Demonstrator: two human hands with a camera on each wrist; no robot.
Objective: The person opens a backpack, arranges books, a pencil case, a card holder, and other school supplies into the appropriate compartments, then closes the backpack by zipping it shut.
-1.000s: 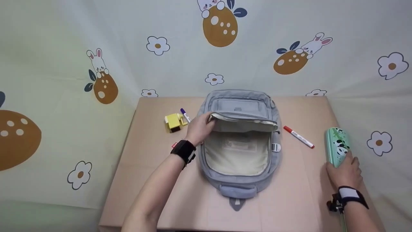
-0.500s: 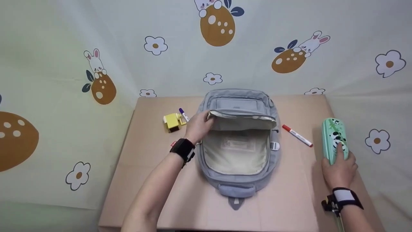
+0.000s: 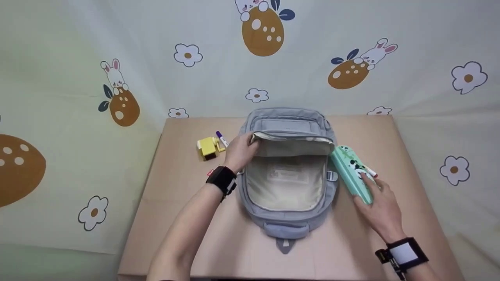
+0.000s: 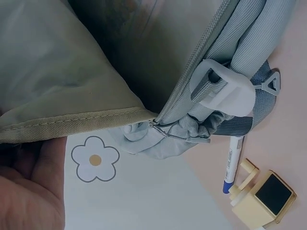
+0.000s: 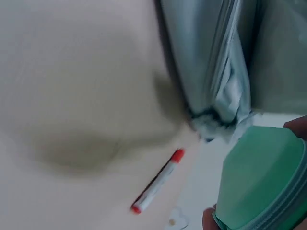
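Clearly, the green pencil case [image 3: 347, 171] sits at three o'clock of the grey backpack [image 3: 291, 215], just beside it, long axis running eleven to five; the nearer right hand [image 3: 379, 208] has its grip clamped round the five o'clock end, with the open compartment [image 3: 287, 189] toward nine, while the left hand [image 3: 240, 151] pinches the raised flap [image 3: 293, 149] at that compartment's ten o'clock

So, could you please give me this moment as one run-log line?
grey backpack: open | left hand: holds flap up | right hand: holds green pencil case outside backpack | red-capped marker: on table
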